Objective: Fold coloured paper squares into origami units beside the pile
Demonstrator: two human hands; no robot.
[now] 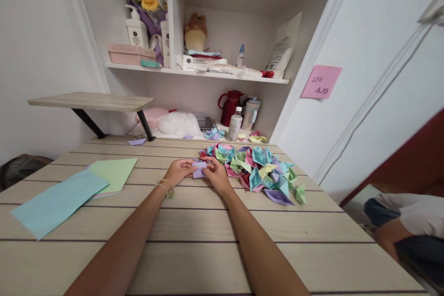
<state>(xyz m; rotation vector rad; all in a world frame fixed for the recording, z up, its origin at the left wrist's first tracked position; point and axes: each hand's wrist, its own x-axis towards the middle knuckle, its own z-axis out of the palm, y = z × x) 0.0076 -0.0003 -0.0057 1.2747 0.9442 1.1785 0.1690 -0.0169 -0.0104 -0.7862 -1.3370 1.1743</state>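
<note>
Hands meet over the wooden table [194, 222], and both are pinching one small lilac paper piece [199, 169] lying on the tabletop between them. Left hand [179, 171] has its fingers curled narrowly onto the piece's left edge; right hand [217, 176] presses fingertips on its right side. Just right of them sits a heap of folded paper shapes [258, 169] in many colours. Well off to the left lie flat sheets, blue sheet [58, 201] over green sheet [116, 172].
</note>
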